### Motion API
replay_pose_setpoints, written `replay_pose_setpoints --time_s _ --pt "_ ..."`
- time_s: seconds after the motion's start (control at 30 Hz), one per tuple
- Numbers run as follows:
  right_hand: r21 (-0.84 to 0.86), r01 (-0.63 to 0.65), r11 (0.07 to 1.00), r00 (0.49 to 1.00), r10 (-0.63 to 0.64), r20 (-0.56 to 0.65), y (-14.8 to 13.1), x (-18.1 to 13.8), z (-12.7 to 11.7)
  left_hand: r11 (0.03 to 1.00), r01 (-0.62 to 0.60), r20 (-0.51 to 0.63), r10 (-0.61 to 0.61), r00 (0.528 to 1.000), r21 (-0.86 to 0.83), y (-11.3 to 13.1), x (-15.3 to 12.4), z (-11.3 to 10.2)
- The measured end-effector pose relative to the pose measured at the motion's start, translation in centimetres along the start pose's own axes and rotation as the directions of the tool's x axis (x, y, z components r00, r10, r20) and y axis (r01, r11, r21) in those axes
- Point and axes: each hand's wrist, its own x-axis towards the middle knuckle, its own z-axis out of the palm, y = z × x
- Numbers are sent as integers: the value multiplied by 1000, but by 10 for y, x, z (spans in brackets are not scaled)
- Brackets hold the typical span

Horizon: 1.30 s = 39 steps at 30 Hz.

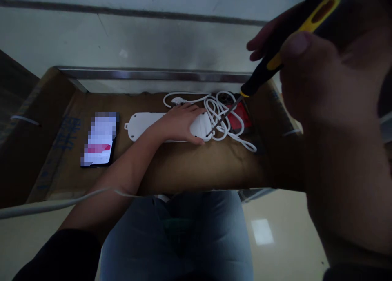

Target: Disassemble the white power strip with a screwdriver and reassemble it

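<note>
A white power strip (147,124) lies lengthwise on a cardboard surface, with dark screw holes near its ends. Across its right half, my left hand (182,122) is wrapped over the body, thumb at the near edge and fingers at the far one. My right hand (312,65), large at the upper right, grips a black and yellow screwdriver (260,77). The screwdriver's shaft slants down to the left, and its tip meets the strip's right end at a screw hole. A coiled white cord (220,122) with a plug (178,101) rests behind and right of the strip.
A lit smartphone (99,140) lies left of the strip. Under the cord sits a red object (239,117) I cannot make out. Cardboard walls (27,130) rise at both sides, and a metal rail (153,74) runs along the back. A pale cable (61,205) crosses the front left.
</note>
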Motion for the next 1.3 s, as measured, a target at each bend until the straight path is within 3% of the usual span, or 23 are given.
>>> replay_pose_setpoints --time_s 0.13,0.27,0.53,0.6,0.67,0.8,1.03,1.3 --pt "-220 80 972 995 -67 69 -8 -3 -3 1000 -10 -19 10 1000 -8 -1 0 1" --pt "-351 32 936 998 -8 69 -10 -2 -8 1000 -14 -26 13 1000 -11 -3 0 2" --pt "75 109 991 992 -113 48 11 5 -4 1000 11 5 -11 1000 -1 -1 1 1" --pt "27 123 992 992 -123 7 11 5 -2 1000 18 9 -18 1000 -3 -1 1 1" --pt "-140 103 985 993 -110 -48 6 3 -2 1000 14 8 -14 1000 -9 -1 1 1" --pt "-346 49 937 997 -69 -44 -6 -3 -8 1000 10 6 -10 1000 -14 -2 1 1" --pt "-203 72 977 997 -70 15 -5 -6 -8 1000 1 -1 -1 1000 2 -3 1 3" --pt "-129 159 979 987 -158 23 3 -5 -11 1000 -6 -14 6 1000 -7 -5 1 5"
